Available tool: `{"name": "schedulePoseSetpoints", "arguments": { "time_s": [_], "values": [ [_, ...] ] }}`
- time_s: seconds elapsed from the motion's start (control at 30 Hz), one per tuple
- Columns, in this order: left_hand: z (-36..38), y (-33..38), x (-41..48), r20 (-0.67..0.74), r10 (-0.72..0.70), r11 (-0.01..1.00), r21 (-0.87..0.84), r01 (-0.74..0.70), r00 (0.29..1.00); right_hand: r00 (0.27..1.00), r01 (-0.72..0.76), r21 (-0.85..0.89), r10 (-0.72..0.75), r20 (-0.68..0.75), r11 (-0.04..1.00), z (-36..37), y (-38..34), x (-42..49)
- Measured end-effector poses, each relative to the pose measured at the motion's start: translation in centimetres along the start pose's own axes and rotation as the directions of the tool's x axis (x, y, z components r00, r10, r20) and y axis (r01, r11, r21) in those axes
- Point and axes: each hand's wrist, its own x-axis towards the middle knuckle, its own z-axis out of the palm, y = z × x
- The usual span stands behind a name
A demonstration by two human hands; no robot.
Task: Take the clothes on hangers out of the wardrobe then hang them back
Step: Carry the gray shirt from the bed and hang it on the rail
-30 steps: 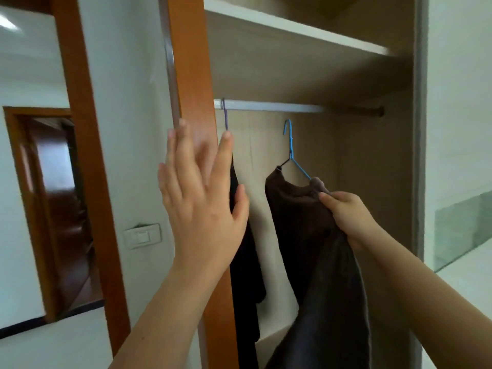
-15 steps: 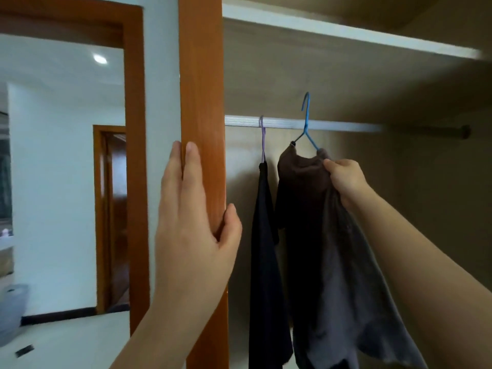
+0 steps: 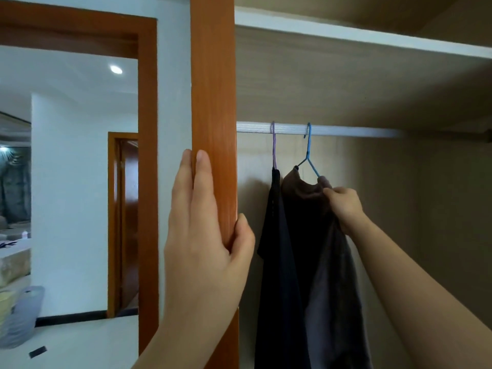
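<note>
The right hand (image 3: 343,206) pinches the brown garment (image 3: 306,209) at its neck, the blue hanger (image 3: 308,153) hooked on the rail (image 3: 346,130) directly above. The left hand (image 3: 205,235), farther off, clasps the wooden post (image 3: 213,102).

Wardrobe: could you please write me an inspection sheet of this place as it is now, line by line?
Surface: no table; a metal rail runs under a shelf.
Job's things: black garment on a purple hanger; brown garment on a blue hanger; both hooks are over the rail, garments side by side.
Clutter: grey bag and a small dark object on the floor outside the wardrobe.
Hands: left hand holds the wooden post, fingers flat, thumb round its edge; right hand pinches the brown garment at its shoulder.
Cables: nothing seen.
Surroundings: white walls, a doorway, a ceiling light.
</note>
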Motion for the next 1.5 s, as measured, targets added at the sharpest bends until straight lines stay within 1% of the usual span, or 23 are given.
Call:
{"name": "schedulePoseSetpoints", "arguments": {
  "time_s": [0.13, 0.33, 0.47, 0.5, 0.57, 0.6, 0.67, 0.77, 0.83, 0.9, 0.93, 1.0, 1.03, 1.07, 1.1, 1.13, 1.17, 1.2, 1.23, 1.3, 1.37, 1.43, 1.5],
  "values": [
    [0.1, 0.0, -0.1, 0.009, -0.017, 0.999, -0.047, 0.017, 1.000, 0.999, 0.037, -0.115, -0.040, -0.024, 0.993, -0.4, 0.7, -1.4],
    [-0.3, 0.4, -0.2, 0.014, -0.014, 0.996, -0.087, 0.015, 1.000, 0.997, 0.083, -0.243, -0.079, 0.026, 0.966, -1.3, 2.9, -6.4],
    [-0.8, 0.8, -0.7, 0.005, -0.024, 0.998, -0.059, 0.024, 1.000, 0.999, 0.043, -0.336, -0.034, 0.033, 0.941, -3.4, 5.4, -11.4],
    [-1.0, 0.9, -1.3, -0.011, 0.012, 1.000, -0.007, -0.013, 1.000, 0.999, 0.028, -0.348, -0.016, 0.038, 0.937, -4.1, 6.1, -12.9],
    [-1.2, 1.2, -3.0, -0.065, 0.151, 0.983, 0.118, -0.142, 0.986, 0.998, -0.007, -0.356, 0.026, 0.051, 0.935, -5.5, 7.6, -16.1],
    [-1.3, 1.4, -4.2, -0.080, 0.215, 0.969, 0.139, -0.202, 0.973, 0.998, -0.027, -0.361, 0.049, 0.051, 0.932, -6.2, 8.5, -17.8],
    [-1.6, 2.1, -6.8, -0.044, 0.278, 0.959, 0.066, -0.275, 0.960, 0.994, -0.079, -0.400, 0.102, 0.036, 0.913, -7.4, 10.1, -21.5],
    [-2.1, 2.4, -11.1, 0.064, 0.334, 0.937, -0.134, -0.324, 0.940, 0.978, -0.175, -0.432, 0.205, 0.025, 0.885, -9.1, 12.5, -27.4],
    [-2.4, 1.9, -14.3, 0.165, 0.346, 0.920, -0.254, -0.299, 0.923, 0.952, -0.270, -0.458, 0.306, 0.004, 0.847, -10.1, 13.9, -31.6],
    [-2.6, 1.4, -17.5, 0.310, 0.333, 0.905, -0.369, -0.210, 0.890, 0.919, -0.367, -0.471, 0.391, -0.050, 0.803, -11.3, 15.4, -35.9],
    [-2.9, 1.1, -19.4, 0.409, 0.333, 0.896, -0.418, -0.150, 0.850, 0.893, -0.424, -0.480, 0.442, -0.081, 0.768, -11.8, 15.9, -38.4],
    [-3.8, 0.5, -23.3, 0.593, 0.332, 0.870, -0.492, 0.004, 0.733, 0.823, -0.541, -0.492, 0.550, -0.144, 0.682, -13.1, 16.9, -43.9],
    [-4.1, 0.2, -25.2, 0.662, 0.337, 0.857, -0.510, 0.073, 0.670, 0.789, -0.589, -0.493, 0.586, -0.184, 0.640, -13.6, 17.5, -46.4],
    [-4.9, 0.0, -27.7, 0.727, 0.363, 0.835, -0.532, 0.142, 0.583, 0.731, -0.663, -0.480, 0.635, -0.250, 0.574, -14.1, 17.6, -50.1],
    [-5.7, -0.3, -29.7, 0.787, 0.363, 0.821, -0.523, 0.228, 0.498, 0.687, -0.711, -0.458, 0.664, -0.294, 0.533, -14.5, 17.8, -53.0],
    [-6.3, -0.7, -31.1, 0.837, 0.331, 0.816, -0.485, 0.313, 0.435, 0.654, -0.743, -0.434, 0.689, -0.313, 0.509, -14.9, 18.1, -55.0],
    [-7.0, -1.2, -32.9, 0.880, 0.308, 0.802, -0.445, 0.398, 0.362, 0.585, -0.800, -0.399, 0.732, -0.349, 0.449, -15.2, 18.1, -57.7],
    [-7.8, -1.6, -34.8, 0.915, 0.302, 0.793, -0.396, 0.462, 0.266, 0.504, -0.854, -0.365, 0.768, -0.396, 0.372, -15.4, 18.2, -60.6],
    [-8.6, -2.2, -36.5, 0.940, 0.297, 0.797, -0.340, 0.499, 0.166, 0.430, -0.894, -0.330, 0.787, -0.443, 0.303, -15.5, 18.2, -63.6],
    [-10.1, -3.4, -39.9, 0.958, 0.284, 0.813, -0.255, 0.523, 0.025, 0.300, -0.951, -0.235, 0.788, -0.537, 0.201, -14.9, 17.6, -69.5],
    [-11.9, -3.7, -43.2, 0.949, 0.283, 0.831, -0.171, 0.530, -0.139, 0.128, -0.992, -0.086, 0.775, -0.618, 0.096, -14.1, 16.7, -75.7],
    [-14.2, -3.3, -46.3, 0.895, 0.299, 0.855, -0.097, 0.510, -0.331, -0.037, -0.998, 0.061, 0.741, -0.671, 0.006, -13.2, 14.8, -81.4],
    [-16.5, -2.6, -49.1, 0.816, 0.365, 0.869, -0.126, 0.478, -0.448, -0.166, -0.983, 0.172, 0.698, -0.697, -0.062, -12.0, 12.5, -86.9]
  ]
}}
